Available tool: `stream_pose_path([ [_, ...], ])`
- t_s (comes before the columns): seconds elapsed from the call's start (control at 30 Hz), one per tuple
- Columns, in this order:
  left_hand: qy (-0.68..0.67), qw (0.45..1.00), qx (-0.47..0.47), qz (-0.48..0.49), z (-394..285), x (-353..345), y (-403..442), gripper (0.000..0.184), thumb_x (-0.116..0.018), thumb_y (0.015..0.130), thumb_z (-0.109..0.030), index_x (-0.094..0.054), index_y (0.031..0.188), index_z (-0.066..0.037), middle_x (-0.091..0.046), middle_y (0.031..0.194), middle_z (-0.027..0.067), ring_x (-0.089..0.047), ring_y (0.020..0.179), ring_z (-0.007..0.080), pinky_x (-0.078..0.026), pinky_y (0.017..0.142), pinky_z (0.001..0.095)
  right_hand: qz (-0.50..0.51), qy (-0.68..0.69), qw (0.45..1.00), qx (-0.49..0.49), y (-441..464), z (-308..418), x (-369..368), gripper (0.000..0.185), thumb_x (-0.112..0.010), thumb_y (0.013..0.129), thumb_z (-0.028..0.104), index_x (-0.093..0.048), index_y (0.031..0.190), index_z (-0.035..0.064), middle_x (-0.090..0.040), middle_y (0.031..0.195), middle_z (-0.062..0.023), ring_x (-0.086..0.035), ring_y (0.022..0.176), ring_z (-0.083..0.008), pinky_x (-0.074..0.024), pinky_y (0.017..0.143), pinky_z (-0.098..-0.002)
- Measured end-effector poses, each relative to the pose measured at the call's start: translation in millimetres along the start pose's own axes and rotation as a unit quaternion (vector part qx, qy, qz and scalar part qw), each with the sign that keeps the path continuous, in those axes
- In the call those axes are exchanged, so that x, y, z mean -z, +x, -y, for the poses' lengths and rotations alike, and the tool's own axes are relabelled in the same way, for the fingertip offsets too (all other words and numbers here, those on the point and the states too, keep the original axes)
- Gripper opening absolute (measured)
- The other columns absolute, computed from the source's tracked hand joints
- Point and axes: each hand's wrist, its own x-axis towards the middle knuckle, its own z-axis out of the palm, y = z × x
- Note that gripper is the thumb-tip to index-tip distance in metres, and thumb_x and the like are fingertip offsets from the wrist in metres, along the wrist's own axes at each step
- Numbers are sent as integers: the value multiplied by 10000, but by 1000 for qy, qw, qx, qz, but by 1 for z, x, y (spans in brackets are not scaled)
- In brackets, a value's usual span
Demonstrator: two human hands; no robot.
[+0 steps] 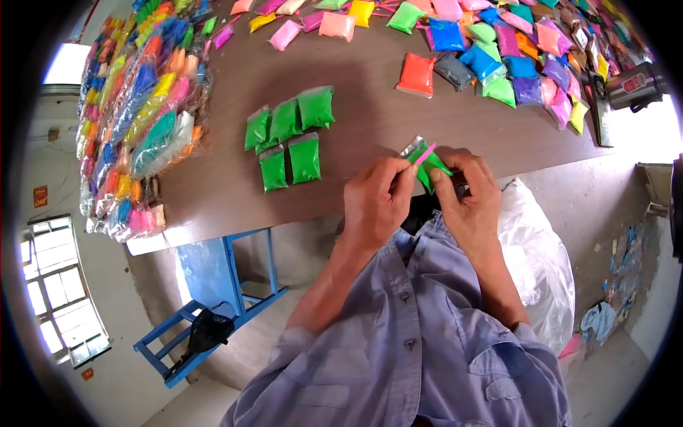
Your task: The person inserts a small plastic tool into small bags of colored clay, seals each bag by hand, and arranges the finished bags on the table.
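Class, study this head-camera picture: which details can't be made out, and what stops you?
All in the head view:
Pink stick: lower end hidden by the left hand.
Held green packet: partly covered by the pink stick and the right hand.
Far packets: some cut off by the top edge.
Dark container: red marking too small to read.
White plastic bag: partly hidden by the right arm and shirt.

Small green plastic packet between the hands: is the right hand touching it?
Touching. The head view shows the right hand with its thumb on the small green plastic packet, no gap between.
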Motion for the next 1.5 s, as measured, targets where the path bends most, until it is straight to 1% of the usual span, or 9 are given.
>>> stream_pose_path([
  [0.07,10,1000,-2,18,0,0,-5,102,-761,891,-44,-661,908,-53,-655,762,115,-632,594,286,-494,533,378,-3,-9,1000,-10,-1,0,-1,175,-798,866,69,-716,1014,24,-665,875,-120,-680,700,-219,-530,621,-317],
  [0.17,9,999,32,28,-4,-2,-17,106,-761,886,-59,-656,895,-69,-664,763,119,-648,608,317,-499,540,407,-3,-19,1000,-23,-2,-1,-1,142,-807,854,72,-725,964,34,-669,854,-119,-675,694,-233,-524,613,-328],
  [0.3,53,998,9,21,3,-1,-14,98,-758,889,-84,-660,894,-81,-667,746,121,-647,603,329,-499,545,424,-1,-30,999,-16,-3,-5,-1,124,-802,848,62,-725,942,39,-669,843,-121,-673,686,-243,-516,599,-343],
  [0.4,154,988,-21,14,8,10,2,81,-759,886,-28,-679,876,-23,-647,677,124,-619,544,206,-481,529,325,-7,-29,1000,-7,-1,-5,-1,111,-797,853,65,-720,930,41,-660,820,-122,-674,680,-248,-514,595,-346],
  [0.6,67,997,-44,9,-6,14,1,84,-757,888,-45,-679,860,-34,-659,700,125,-645,576,266,-499,547,355,-9,-26,1000,-10,-2,-9,-3,108,-793,849,68,-713,919,44,-656,809,-124,-664,662,-263,-504,575,-353],
  [1.17,156,987,-25,17,8,8,-4,82,-747,895,-104,-676,878,-67,-676,751,144,-666,664,361,-506,577,434,-10,-48,999,20,-1,-5,-5,152,-769,862,60,-740,1011,65,-644,810,-117,-626,625,-277,-486,573,-365],
  [1.27,185,982,-10,-20,9,27,0,80,-742,900,-92,-673,869,-65,-675,760,145,-651,657,362,-508,575,411,-1,-67,997,44,-3,-8,-4,203,-768,866,62,-751,1068,68,-651,820,-122,-633,637,-279,-495,591,-367],
  [1.37,146,984,-38,-91,9,71,4,57,-712,944,-118,-684,905,-87,-684,787,106,-665,631,275,-514,559,378,18,-94,994,60,0,-3,-3,235,-766,867,63,-748,1101,62,-660,831,-123,-641,647,-280,-506,608,-371],
  [1.5,118,964,49,-235,43,142,2,129,-723,968,-166,-711,927,-44,-660,751,36,-575,643,96,-488,592,289,74,-120,990,23,-4,8,5,267,-760,871,66,-739,1136,47,-685,956,-136,-673,704,-291,-535,656,-366],
])
